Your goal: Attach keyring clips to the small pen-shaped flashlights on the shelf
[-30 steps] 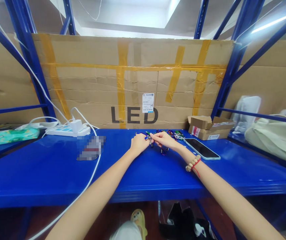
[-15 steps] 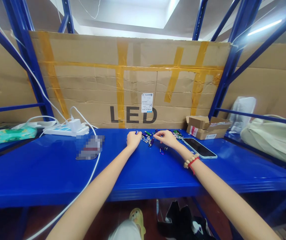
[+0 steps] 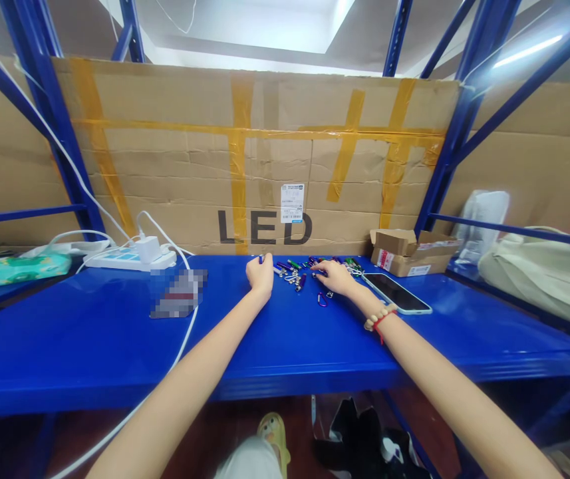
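Note:
My left hand (image 3: pixel 261 275) is closed on a small dark blue cylinder (image 3: pixel 261 259), whose end shows above the fingers; the rest is hidden in the hand. To its right on the blue tabletop lies a loose pile of small purple, green and blue cylinders with metal clips and rings (image 3: pixel 293 274). Over the pile's middle is my right hand (image 3: pixel 337 277), palm down, thumb and forefinger a little apart among the dark pieces. Whether it touches one of them I cannot tell. A purple carabiner (image 3: pixel 322 300) lies just in front of the right hand.
A phone (image 3: pixel 398 293) lies right of the pile, before an open small carton (image 3: pixel 409 256). On the left are a power strip (image 3: pixel 120 259) with a white charger, a blurred-out flat item (image 3: pixel 179 294) and a white cable (image 3: pixel 189 336) crossing the table. Cardboard (image 3: pixel 175 179) stands behind.
My left hand has drawn slightly left, away from the pile, with the blue cylinder in it. My right hand's pinched fingers have parted and reach down among the pieces.

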Available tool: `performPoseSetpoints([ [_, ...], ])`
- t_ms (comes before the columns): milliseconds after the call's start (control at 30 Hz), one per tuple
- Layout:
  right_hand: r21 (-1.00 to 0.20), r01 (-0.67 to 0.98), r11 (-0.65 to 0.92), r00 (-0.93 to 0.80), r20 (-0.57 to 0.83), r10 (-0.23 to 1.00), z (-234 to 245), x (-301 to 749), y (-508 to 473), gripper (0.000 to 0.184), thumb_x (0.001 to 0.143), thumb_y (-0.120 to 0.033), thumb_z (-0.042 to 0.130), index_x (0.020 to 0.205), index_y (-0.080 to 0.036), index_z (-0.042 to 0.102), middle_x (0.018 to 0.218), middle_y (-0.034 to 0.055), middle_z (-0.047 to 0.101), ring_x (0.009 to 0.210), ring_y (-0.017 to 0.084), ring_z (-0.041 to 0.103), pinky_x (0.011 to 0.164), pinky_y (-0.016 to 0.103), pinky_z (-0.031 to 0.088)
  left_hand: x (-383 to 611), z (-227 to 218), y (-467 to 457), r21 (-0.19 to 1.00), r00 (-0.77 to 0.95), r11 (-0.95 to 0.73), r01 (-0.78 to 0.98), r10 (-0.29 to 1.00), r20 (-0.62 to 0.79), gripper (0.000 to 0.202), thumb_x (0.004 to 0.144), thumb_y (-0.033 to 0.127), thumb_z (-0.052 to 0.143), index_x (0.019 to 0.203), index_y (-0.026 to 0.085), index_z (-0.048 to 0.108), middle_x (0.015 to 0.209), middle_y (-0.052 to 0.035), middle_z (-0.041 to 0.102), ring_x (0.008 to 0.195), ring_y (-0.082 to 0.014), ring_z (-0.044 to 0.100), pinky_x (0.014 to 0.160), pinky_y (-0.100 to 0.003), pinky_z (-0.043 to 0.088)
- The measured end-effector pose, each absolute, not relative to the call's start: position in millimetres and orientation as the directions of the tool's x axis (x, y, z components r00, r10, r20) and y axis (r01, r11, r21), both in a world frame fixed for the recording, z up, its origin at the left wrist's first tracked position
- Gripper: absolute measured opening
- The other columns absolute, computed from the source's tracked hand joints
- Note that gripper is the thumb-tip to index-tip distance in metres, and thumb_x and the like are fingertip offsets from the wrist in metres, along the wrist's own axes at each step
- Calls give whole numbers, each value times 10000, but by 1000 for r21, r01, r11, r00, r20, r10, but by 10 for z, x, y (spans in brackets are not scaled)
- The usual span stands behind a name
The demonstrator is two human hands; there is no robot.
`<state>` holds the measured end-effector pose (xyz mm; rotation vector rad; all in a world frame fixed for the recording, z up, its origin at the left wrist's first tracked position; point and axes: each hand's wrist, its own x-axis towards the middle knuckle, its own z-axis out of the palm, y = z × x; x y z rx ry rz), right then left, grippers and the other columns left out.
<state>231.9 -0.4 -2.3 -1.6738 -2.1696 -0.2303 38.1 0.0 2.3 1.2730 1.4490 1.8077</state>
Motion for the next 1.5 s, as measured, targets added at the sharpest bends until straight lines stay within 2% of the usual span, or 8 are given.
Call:
performPoseSetpoints([
  [100,-92,952,292,-244,349,905,-14,2305,-23,228,782,-211,511,952,-251,657,1060,-8,643,1006,171,559,839,284,415,395,76,-93,808,-354,-506,302,727,588,354,679,244,476,434,172,231,449,54,196,471,-62,195,474,-222,191],
  [200,-117,957,264,-213,333,919,14,2297,-54,195,767,-244,539,909,-272,669,993,-27,668,931,163,591,762,263,436,416,107,-156,749,-302,-603,274,686,662,394,689,268,487,446,169,194,462,52,170,473,-58,172,472,-223,193],
  [367,-153,964,217,-154,345,926,36,2288,-86,170,740,-257,568,865,-262,683,887,-22,689,803,151,612,658,240,435,463,136,-229,751,-281,-626,207,698,659,426,708,311,481,457,176,165,473,44,165,467,-57,175,455,-209,221],
  [633,-212,951,226,-137,367,920,13,2294,-55,192,704,-254,603,880,-235,678,856,0,684,744,142,608,624,225,437,499,151,-296,767,-240,-594,243,730,640,441,708,392,464,459,173,173,482,29,188,484,-64,198,454,-198,251],
  [867,-249,940,235,-140,347,927,7,2298,-50,135,708,-285,617,810,-234,689,830,4,686,736,138,613,630,220,436,501,146,-286,742,-227,-615,266,708,669,421,727,355,437,454,174,173,465,34,186,470,-59,185,454,-208,227],
  [1033,-262,939,222,-107,390,914,25,2289,-59,196,690,-363,628,764,-193,693,769,33,686,696,148,612,590,219,426,496,118,-226,784,-277,-519,340,742,611,385,730,298,414,440,172,195,458,36,190,458,-61,197,458,-216,213],
  [1233,-294,928,231,-81,446,891,22,2287,-54,180,652,-183,618,818,-186,686,783,19,687,694,130,604,615,202,432,483,103,-162,845,-339,-402,352,787,516,369,704,279,433,431,173,209,464,38,183,463,-60,200,449,-215,194],
  [1500,-245,951,189,-40,509,860,22,2260,-38,237,809,-253,474,923,-192,673,899,77,653,782,156,598,676,237,424,493,81,-164,868,-321,-364,337,822,470,357,695,273,439,426,175,226,452,46,190,462,-59,204,442,-207,191],
])
